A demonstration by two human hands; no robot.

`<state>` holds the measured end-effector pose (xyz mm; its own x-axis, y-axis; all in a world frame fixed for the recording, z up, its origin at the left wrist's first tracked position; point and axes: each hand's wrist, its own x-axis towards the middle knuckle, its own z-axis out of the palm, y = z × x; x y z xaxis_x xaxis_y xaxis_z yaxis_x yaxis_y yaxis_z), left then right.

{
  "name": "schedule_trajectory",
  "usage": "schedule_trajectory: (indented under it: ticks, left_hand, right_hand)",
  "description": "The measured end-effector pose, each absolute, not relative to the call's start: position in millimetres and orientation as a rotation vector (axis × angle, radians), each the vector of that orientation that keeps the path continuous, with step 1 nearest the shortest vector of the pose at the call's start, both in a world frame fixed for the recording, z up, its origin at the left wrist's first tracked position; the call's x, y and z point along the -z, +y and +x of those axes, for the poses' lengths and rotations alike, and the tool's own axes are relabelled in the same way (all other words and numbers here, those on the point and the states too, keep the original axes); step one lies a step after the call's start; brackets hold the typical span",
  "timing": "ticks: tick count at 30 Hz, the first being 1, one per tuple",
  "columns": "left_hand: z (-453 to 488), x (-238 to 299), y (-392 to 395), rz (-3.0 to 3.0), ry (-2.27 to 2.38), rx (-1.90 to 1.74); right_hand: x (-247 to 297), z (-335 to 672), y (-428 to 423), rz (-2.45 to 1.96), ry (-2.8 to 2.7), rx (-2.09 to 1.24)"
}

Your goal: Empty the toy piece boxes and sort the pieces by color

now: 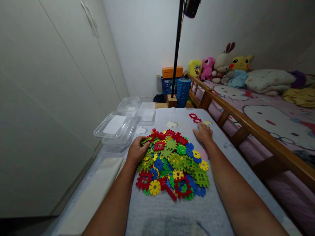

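Observation:
A pile of plastic interlocking pieces (176,160), red, green, yellow and blue, lies on a cloth-covered surface. Some are toothed squares, others notched discs. At the pile's upper left, my left hand (138,151) has its thumb and fingers closed around a light green piece (147,140). Beyond the pile's right side, my right hand (204,132) rests on the cloth with thumb and fingers apart. Its fingertips are at the nearer of two red toothed square pieces (193,115); whether they touch it I cannot tell.
Clear plastic boxes (115,131) stand at the back left, one with a lid and a white sheet. A folded pale cloth (98,190) lies left of my arm. A wooden bed rail (236,127) runs along the right. A black pole (176,52) rises behind.

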<state>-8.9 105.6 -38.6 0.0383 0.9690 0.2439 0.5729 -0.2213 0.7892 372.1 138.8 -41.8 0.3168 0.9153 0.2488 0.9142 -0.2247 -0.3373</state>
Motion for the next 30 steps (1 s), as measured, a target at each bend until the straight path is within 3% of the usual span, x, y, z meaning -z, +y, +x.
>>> schedule_trajectory:
  ticks: [9, 19, 22, 27, 30]
  left_hand:
    - [-8.2, 37.6, 105.1, 1.838, 1.566, -1.055]
    - [-9.2, 41.6, 108.0, 1.844, 1.554, -1.06]
    - [-9.3, 41.8, 107.7, 1.847, 1.56, -1.053]
    - [-8.3, 40.2, 106.9, 1.853, 1.571, -1.044]
    - [-7.5, 39.1, 106.6, 1.852, 1.571, -1.051]
  right_hand:
    - [24.6, 330.7, 137.2, -1.531, -1.823, -0.8]
    - [28.0, 313.8, 136.4, -1.394, -1.85, -0.943]
    - [30.3, 323.8, 140.2, -1.417, -1.653, -0.823]
    - [33.0, 362.4, 146.1, -1.612, -1.368, -0.269]
    - [38.6, 382.5, 146.4, -1.701, -1.222, -0.192]
